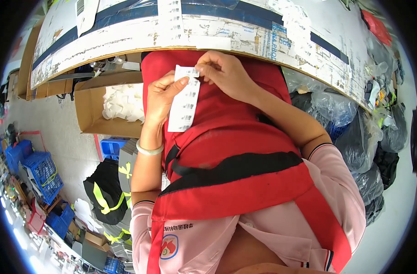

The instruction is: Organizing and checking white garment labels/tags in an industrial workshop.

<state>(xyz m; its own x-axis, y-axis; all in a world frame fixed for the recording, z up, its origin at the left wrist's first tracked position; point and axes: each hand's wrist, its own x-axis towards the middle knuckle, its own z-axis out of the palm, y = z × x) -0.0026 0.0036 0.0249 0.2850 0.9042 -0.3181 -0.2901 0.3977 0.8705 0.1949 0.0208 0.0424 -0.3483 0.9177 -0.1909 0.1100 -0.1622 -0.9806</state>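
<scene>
Up close, a pink shirt (194,244) and, over it, a red apron (231,132) with a black band, spread wide over the lap. Past that, a big white table (135,40) with a worn, patchy top and dark blue tape. Off to the right, a pile of grey and black plastic bags (354,141). On the left, near the table's edge, a smaller open cardboard box (87,109) with lots of white scraps (121,102) inside. In the middle, over the red apron, two bare hands. Left hand (162,98) closed in a pinch, thumb on the front of a white strip of stickers (183,105), with a pale bangle (149,151) on the wrist. Right hand (224,75) pinching too, fingertips at the strip's top right corner. So, the strip between both hands, long end toward the shirt. Smallest of all, little black marks (188,106) down the strip. Looks like the step of picking one sticker loose. Hard to tell for sure, with that corner so tiny and partly hidden by fingertips. For the next move, probably a need for a firm left hold and a slow, gentle right pull, with no ripping or curling.
</scene>
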